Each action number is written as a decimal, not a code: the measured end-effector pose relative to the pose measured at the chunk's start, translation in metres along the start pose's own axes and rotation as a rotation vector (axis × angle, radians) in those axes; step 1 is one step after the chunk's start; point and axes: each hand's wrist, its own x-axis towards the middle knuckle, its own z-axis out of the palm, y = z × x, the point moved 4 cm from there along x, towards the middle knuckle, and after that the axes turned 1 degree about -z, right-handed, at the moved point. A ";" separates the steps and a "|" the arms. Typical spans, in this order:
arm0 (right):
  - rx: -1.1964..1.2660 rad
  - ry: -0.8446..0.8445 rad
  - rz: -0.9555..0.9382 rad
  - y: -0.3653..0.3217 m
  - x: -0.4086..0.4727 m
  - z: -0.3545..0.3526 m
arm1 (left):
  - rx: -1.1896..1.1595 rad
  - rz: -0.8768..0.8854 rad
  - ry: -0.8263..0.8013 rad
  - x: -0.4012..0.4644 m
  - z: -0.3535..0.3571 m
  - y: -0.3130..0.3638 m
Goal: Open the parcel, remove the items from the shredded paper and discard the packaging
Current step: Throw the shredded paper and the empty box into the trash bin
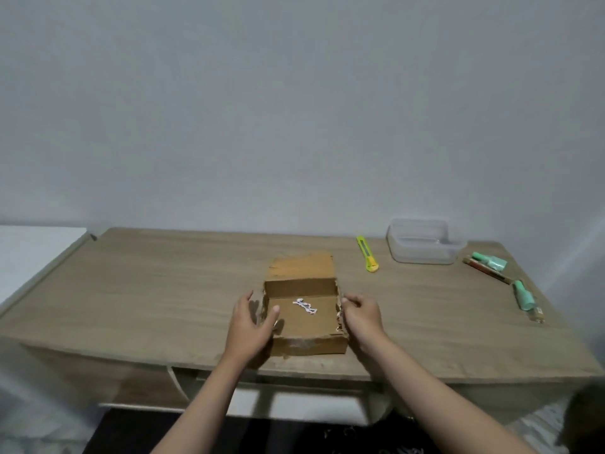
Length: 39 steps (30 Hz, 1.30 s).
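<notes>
Near the front edge of the wooden desk [163, 290] sits one open cardboard box [307, 345], its lid flap [302, 266] folded back flat toward the wall. Inside it lies a single small scrap of white shredded paper [305, 306] on the bare cardboard floor; nothing else shows in the box. The left hand [250, 326] is cupped around the box's left wall, thumb hooked over the rim and into the box, fingers outside against the wall. The right hand [361, 317] presses on the torn right wall, fingers curled and pinching its upper edge.

Toward the back right of the desk stands one clear plastic container [424, 255], lidless, and it looks to hold nothing. Just left of it lies one yellow-green utility knife [367, 253], apart from both box and container. To the right of the container lie the unpacked things: two mint-green bottles [490, 261], one near the container and the other nearer the desk's right edge, and one slim brown stick-like item [487, 274] lying between them; what it is cannot be told
</notes>
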 end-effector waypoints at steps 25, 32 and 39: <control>0.150 0.074 0.168 -0.046 0.037 0.030 | -0.251 0.069 -0.179 0.010 0.016 -0.020; 0.486 0.012 0.179 -0.038 0.046 0.033 | -0.272 0.035 -0.169 0.009 0.016 -0.018; 0.571 -0.013 0.092 -0.021 0.028 0.019 | -0.396 -0.022 -0.153 0.006 0.019 -0.016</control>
